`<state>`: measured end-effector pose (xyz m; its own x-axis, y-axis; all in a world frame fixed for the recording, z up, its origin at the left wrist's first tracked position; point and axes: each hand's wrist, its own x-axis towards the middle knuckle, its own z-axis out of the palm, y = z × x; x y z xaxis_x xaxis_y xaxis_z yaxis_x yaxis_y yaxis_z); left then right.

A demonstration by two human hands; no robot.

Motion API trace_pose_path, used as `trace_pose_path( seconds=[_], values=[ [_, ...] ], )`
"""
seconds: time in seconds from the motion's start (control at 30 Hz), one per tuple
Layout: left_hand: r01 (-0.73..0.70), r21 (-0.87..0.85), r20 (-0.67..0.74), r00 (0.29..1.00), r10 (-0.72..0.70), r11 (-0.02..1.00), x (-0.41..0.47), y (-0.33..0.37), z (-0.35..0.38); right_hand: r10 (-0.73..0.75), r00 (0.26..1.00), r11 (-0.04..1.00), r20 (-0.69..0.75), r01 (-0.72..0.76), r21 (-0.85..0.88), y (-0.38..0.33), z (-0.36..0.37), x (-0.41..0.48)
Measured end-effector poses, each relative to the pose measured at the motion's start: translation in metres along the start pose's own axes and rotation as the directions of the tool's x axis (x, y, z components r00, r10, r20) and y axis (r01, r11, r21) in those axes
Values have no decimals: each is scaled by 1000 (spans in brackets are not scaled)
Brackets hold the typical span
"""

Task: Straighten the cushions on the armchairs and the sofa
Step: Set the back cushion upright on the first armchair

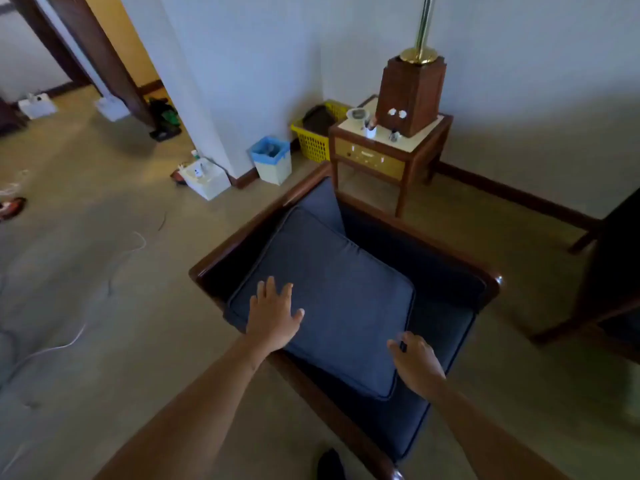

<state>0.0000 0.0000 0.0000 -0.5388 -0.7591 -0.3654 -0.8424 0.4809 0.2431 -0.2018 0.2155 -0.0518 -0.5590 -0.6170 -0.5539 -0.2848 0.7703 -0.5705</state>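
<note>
- Soft daylight is washing the pale blue-white wall [263, 64], while the doorway at upper left is glowing warm yellow.
- The dark navy fabric armchair seat [446, 327] is sinking into shadow, losing detail.
- The polished brass lamp pole [425, 26] is catching glare.
- The whole picture is looking soft and blurred, with wide-angle bending and darkening at the edges.

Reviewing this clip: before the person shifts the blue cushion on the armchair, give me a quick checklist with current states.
1. Left hand flat on the loose cushion: ok.
2. Right hand has a grip on the near edge: ok, fingers curled over it.
3. Cushion square in the armchair frame: not ok, skewed.
4. Back cushion upright: not ok, slumped into the corner.
5. Seat pad underneath lying flat: cannot tell.
</note>
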Motion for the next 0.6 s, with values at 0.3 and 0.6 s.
trace_pose_path(
  seconds=[0.3,0.6],
  values=[
    [251,41,-217,947,-237,967,61,-71,53,413,909,888,51,-414,202,50,90,106],
    [271,-488,-259,863,-434,829,94,-106,59,584,761,502,282,-611,612,112,145,143]
  ],
)
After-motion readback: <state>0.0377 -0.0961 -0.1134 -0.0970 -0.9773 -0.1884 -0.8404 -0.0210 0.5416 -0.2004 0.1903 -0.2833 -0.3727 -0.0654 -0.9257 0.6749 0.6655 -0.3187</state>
